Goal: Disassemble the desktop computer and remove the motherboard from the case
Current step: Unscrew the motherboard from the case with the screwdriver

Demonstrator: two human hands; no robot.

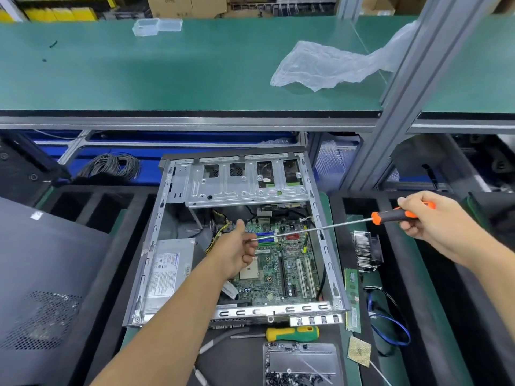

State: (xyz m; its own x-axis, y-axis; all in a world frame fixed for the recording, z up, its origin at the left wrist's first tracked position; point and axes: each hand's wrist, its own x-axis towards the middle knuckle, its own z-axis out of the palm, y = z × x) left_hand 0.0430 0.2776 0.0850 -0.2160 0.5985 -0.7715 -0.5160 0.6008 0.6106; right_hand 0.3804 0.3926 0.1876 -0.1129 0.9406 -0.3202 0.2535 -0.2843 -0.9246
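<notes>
1. the open grey metal case (331, 271) lay on the table, the green motherboard (281, 263) flat inside it.
2. the right hand (434, 218) gripped the orange-and-black handle of a long screwdriver (390, 215).
3. the left hand (237, 252) pinched the tip of its thin steel shaft between curled fingers (249, 240).
4. a finned heatsink (365, 252) sat just right of the case.

Electronics workshop — green bench mat (139, 73), stacked cartons (186, 5) behind
</notes>
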